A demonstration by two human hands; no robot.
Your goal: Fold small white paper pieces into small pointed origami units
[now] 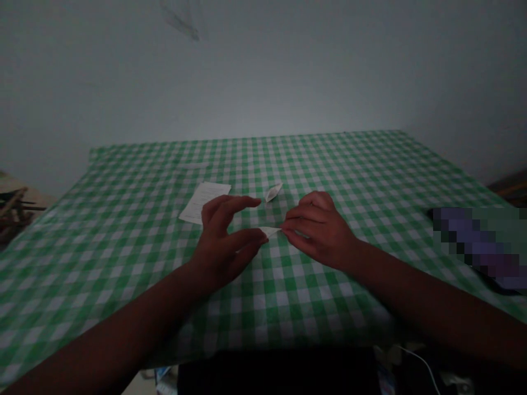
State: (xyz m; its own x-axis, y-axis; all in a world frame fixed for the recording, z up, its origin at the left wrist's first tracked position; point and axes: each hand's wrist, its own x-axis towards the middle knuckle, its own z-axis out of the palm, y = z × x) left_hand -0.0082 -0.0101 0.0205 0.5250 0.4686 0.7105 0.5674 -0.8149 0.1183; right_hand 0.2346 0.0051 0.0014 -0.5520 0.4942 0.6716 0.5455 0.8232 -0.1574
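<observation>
Between my hands, just above the checked tablecloth, is a small folded piece of white paper [270, 231]. My left hand [224, 238] grips its left end low down with the thumb side, while the index finger reaches out above it. My right hand [319, 227] pinches the right tip of the paper, its fingers pressed together. Past my fingertips lies a small folded paper piece [274, 192], pointed at its ends. A printed sheet of paper [205, 200] rests flat behind my left hand, which covers its lower right part.
A green and white checked tablecloth [263, 307] covers the table. At the right edge lies a dark-framed device [481, 247] with its surface pixelated. A plain wall [263, 71] rises behind the table. A white cable [424, 365] hangs below the front edge.
</observation>
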